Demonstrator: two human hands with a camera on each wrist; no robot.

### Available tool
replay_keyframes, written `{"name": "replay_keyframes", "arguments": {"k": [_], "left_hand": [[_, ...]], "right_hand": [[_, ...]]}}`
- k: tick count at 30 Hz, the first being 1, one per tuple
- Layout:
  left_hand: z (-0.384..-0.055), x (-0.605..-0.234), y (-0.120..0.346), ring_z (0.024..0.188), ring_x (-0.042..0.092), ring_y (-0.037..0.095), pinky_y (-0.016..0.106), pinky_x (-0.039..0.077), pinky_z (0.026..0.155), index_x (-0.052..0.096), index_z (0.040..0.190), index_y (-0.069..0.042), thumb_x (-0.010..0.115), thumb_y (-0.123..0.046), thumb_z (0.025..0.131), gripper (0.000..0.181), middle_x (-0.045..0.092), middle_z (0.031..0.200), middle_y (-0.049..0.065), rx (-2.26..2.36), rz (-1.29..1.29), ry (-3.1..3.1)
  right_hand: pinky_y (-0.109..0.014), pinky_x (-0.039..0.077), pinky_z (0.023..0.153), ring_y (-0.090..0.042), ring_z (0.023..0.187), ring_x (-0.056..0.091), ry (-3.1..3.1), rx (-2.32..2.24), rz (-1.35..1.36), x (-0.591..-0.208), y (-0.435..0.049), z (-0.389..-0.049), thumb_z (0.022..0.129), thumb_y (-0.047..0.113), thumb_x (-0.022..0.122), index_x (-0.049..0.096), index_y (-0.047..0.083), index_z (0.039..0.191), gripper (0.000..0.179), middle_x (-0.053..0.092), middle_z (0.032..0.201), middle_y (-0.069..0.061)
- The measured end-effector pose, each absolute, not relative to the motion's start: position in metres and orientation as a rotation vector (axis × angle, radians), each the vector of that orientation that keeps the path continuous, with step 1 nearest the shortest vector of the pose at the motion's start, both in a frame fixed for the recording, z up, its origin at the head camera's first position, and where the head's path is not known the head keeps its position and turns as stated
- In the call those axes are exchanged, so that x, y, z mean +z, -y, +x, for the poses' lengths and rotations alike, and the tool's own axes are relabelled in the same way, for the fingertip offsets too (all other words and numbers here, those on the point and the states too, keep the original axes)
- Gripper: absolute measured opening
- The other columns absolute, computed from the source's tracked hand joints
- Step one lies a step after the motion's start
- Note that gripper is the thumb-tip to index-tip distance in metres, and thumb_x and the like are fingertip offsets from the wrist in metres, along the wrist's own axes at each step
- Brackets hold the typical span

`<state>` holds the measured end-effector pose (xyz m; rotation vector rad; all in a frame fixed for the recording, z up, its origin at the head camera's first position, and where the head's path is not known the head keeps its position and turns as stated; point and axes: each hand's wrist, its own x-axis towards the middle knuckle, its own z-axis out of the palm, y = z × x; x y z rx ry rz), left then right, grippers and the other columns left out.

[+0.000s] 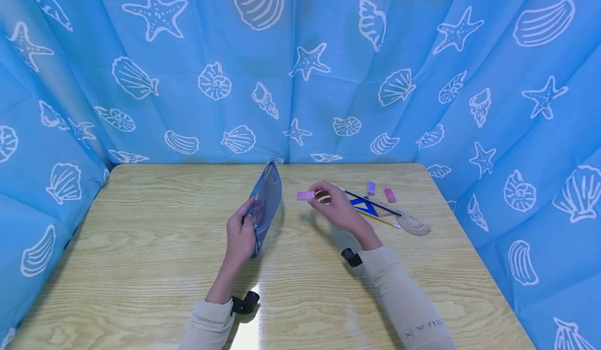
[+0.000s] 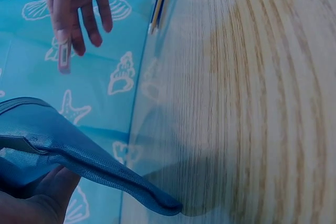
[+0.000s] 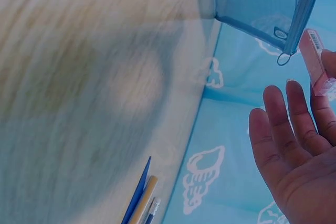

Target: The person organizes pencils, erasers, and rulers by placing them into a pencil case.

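Note:
My left hand [image 1: 240, 238] grips a blue mesh zip pouch [image 1: 268, 198] by its near side, holding it upright above the table with its zipped edge parted. Between thumb and finger, my right hand [image 1: 339, 208] pinches a pink eraser [image 1: 305, 195] in a paper sleeve, a short way right of the pouch. The right wrist view shows the eraser [image 3: 314, 59] with a barcode on its side, near the zip end of the pouch [image 3: 257, 11]; the other fingers are spread. In the left wrist view the pouch [image 2: 79, 150] hides part of the left hand.
Right of my right hand lie a blue set square [image 1: 363, 206], a dark pencil [image 1: 382, 206], a yellow pencil [image 1: 380, 218] and a clear protractor [image 1: 414, 225]. Behind them are a purple eraser [image 1: 371, 188] and a red-pink eraser [image 1: 389, 195]. A blue shell-print curtain [image 1: 347, 94] borders the wooden table [image 1: 155, 245].

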<state>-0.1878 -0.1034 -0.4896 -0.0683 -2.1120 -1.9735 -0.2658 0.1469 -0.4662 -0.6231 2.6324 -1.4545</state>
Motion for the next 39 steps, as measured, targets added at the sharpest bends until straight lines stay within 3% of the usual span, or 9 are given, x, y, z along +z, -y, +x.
{"name": "replay_keyframes", "arguments": {"k": [4,7,14,18,21,30,32,35,39], "left_hand": [[-0.188,-0.490,0.103,0.131,0.057,0.040,0.039,0.056,0.088,0.045,0.147,0.010,0.031,0.006,0.102,0.047,0.054,0.145,0.028,-1.961,-0.080,2.122],[-0.188,-0.491,0.104,0.131,0.057,0.040,0.040,0.055,0.090,0.044,0.147,0.010,0.030,0.005,0.102,0.047,0.054,0.145,0.028,-1.965,-0.095,2.118],[-0.186,-0.489,0.102,0.131,0.057,0.040,0.023,0.050,0.070,0.046,0.147,0.009,0.032,0.005,0.101,0.048,0.054,0.145,0.026,-1.977,-0.072,2.113],[-0.186,-0.490,0.102,0.131,0.057,0.039,0.025,0.051,0.072,0.046,0.147,0.009,0.031,0.005,0.101,0.048,0.055,0.145,0.026,-1.978,-0.078,2.115],[-0.186,-0.492,0.102,0.131,0.057,0.039,0.023,0.044,0.062,0.046,0.146,0.008,0.032,0.005,0.101,0.047,0.055,0.145,0.026,-1.981,-0.085,2.106],[-0.185,-0.493,0.102,0.129,0.058,0.038,0.022,0.051,0.072,0.044,0.146,0.011,0.031,0.007,0.101,0.048,0.055,0.144,0.027,-1.994,-0.092,2.101],[-0.186,-0.494,0.102,0.129,0.058,0.039,0.027,0.057,0.084,0.044,0.146,0.011,0.031,0.007,0.100,0.048,0.055,0.144,0.028,-2.004,-0.092,2.090],[-0.187,-0.495,0.101,0.129,0.059,0.039,0.037,0.055,0.095,0.045,0.146,0.011,0.031,0.007,0.100,0.048,0.055,0.143,0.028,-2.012,-0.092,2.078],[-0.186,-0.494,0.101,0.129,0.059,0.038,0.041,0.053,0.091,0.045,0.146,0.010,0.031,0.006,0.100,0.048,0.056,0.143,0.027,-2.008,-0.082,2.085]], "right_hand": [[-0.045,0.057,0.094,-0.028,0.106,0.064,-2.636,-1.437,-0.650,-0.461,-0.141,-0.268,0.100,0.015,0.065,0.063,0.008,0.116,0.018,0.066,0.113,-0.011],[-0.044,0.057,0.094,-0.028,0.105,0.064,-2.631,-1.432,-0.652,-0.457,-0.134,-0.269,0.099,0.016,0.065,0.063,0.008,0.116,0.018,0.066,0.114,-0.011],[-0.044,0.055,0.096,-0.025,0.107,0.063,-2.661,-1.416,-0.656,-0.449,-0.117,-0.276,0.100,0.019,0.065,0.062,0.008,0.118,0.021,0.066,0.117,-0.009],[-0.042,0.057,0.092,-0.025,0.103,0.064,-2.683,-1.407,-0.687,-0.446,-0.109,-0.283,0.099,0.017,0.066,0.063,0.007,0.115,0.020,0.067,0.113,-0.010],[-0.042,0.057,0.090,-0.025,0.101,0.065,-2.689,-1.408,-0.697,-0.446,-0.105,-0.290,0.098,0.017,0.066,0.065,0.007,0.115,0.019,0.067,0.113,-0.010],[-0.041,0.058,0.089,-0.026,0.101,0.066,-2.691,-1.411,-0.719,-0.446,-0.095,-0.301,0.099,0.016,0.064,0.065,0.006,0.114,0.018,0.068,0.115,-0.011],[-0.041,0.058,0.088,-0.025,0.100,0.066,-2.701,-1.398,-0.724,-0.446,-0.095,-0.303,0.099,0.016,0.064,0.066,0.007,0.114,0.018,0.068,0.114,-0.010],[-0.041,0.058,0.088,-0.025,0.099,0.066,-2.714,-1.375,-0.737,-0.445,-0.094,-0.305,0.098,0.016,0.065,0.066,0.007,0.114,0.018,0.068,0.113,-0.010],[-0.041,0.057,0.089,-0.025,0.099,0.065,-2.723,-1.348,-0.734,-0.442,-0.094,-0.307,0.098,0.017,0.065,0.066,0.007,0.115,0.020,0.068,0.114,-0.010]]}}
